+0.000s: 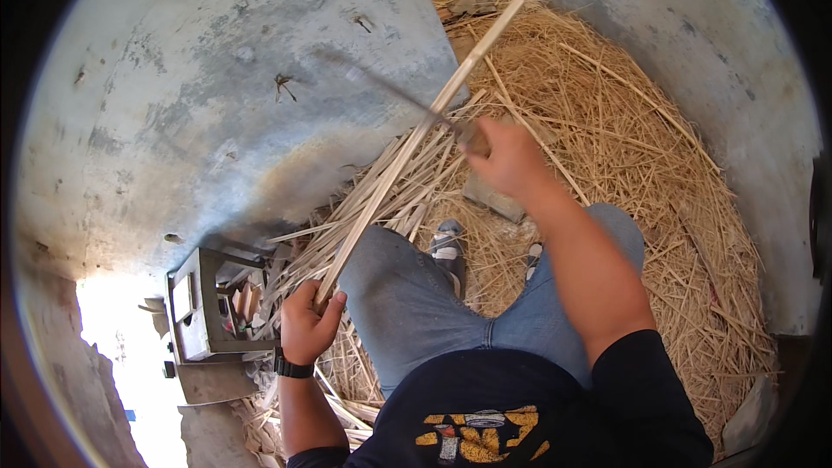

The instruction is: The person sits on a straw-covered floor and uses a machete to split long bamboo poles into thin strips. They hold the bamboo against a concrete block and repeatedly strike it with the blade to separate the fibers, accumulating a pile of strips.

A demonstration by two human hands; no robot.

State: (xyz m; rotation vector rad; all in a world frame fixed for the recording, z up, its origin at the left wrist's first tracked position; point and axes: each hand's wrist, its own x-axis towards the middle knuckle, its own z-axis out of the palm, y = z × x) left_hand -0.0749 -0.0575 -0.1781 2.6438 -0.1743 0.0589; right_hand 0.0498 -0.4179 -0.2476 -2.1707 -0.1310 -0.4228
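At the grip, left hand (305, 325) is clamping the bottom end of a long bamboo strip (416, 143), angling it up-right. Above it, right hand (507, 156) is gripping a blurred knife (390, 91) across the strip. Left of the grip, a metal crate (204, 308) is holding wood scraps.

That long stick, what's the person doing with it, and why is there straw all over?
A seated person holds a long pale wooden strip by its lower end in the left hand. The right hand presses a thin, blurred metal blade against the strip partway up. Pale shavings and thin splints lie heaped on the concrete floor around their blue-jeaned knees. A small grey metal stand sits beside the left hand.
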